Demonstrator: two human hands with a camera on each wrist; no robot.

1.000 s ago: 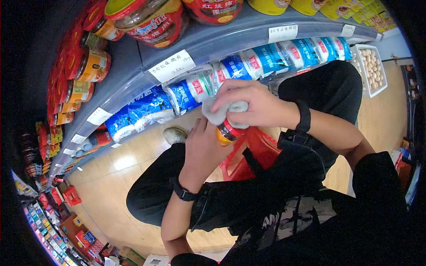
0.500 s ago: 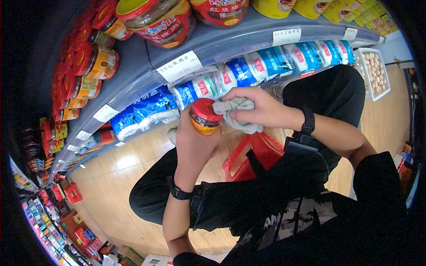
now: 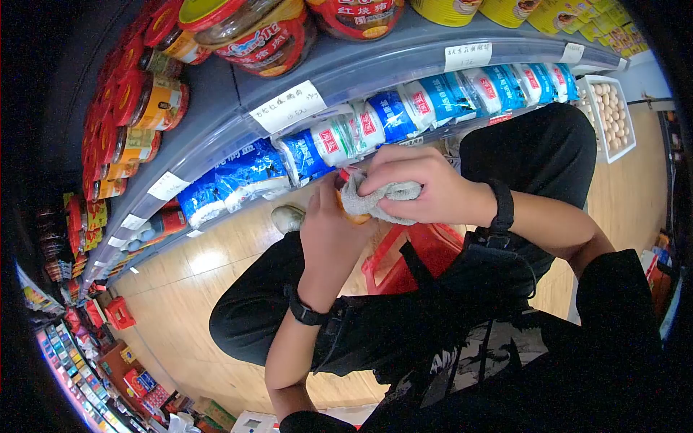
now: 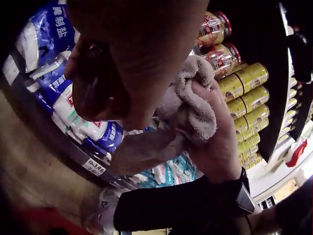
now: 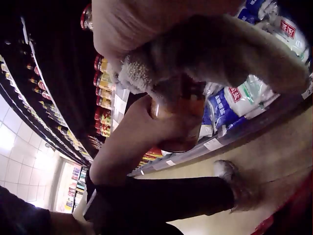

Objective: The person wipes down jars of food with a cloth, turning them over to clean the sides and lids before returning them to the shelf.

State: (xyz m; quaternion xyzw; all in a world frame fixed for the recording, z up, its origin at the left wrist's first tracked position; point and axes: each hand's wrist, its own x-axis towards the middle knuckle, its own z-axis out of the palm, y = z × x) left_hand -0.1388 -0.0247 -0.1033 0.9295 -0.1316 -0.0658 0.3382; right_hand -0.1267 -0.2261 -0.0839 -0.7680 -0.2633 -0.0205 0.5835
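Observation:
My left hand (image 3: pixel 333 234) grips a small glass jar (image 5: pixel 188 139) with a red lid and an orange label. In the head view, most of that jar is covered by a grey terry cloth (image 3: pixel 406 191). My right hand (image 3: pixel 433 184) holds the bunched cloth against the jar's upper part, its fingers bent over the fabric. From the left wrist, the cloth's folds (image 4: pixel 200 117) show in the right hand, and the jar (image 4: pixel 93 95) looks dark in the left hand's grasp.
Just beyond the hands, blue and white salt bags (image 3: pixel 303 155) line a low shelf. Above them, a shelf edge (image 3: pixel 361 78) carries price labels, large jars (image 3: pixel 267 43) and yellow cans (image 3: pixel 505 11). Red-lidded jars (image 3: pixel 162 101) stand left. A white egg tray (image 3: pixel 619 154) sits right; a red plastic object (image 3: pixel 379 267) is below.
Half a second ago the jar's red lid was in plain view, with the cloth at its right side. Now the cloth and right hand cover most of the lid and jar.

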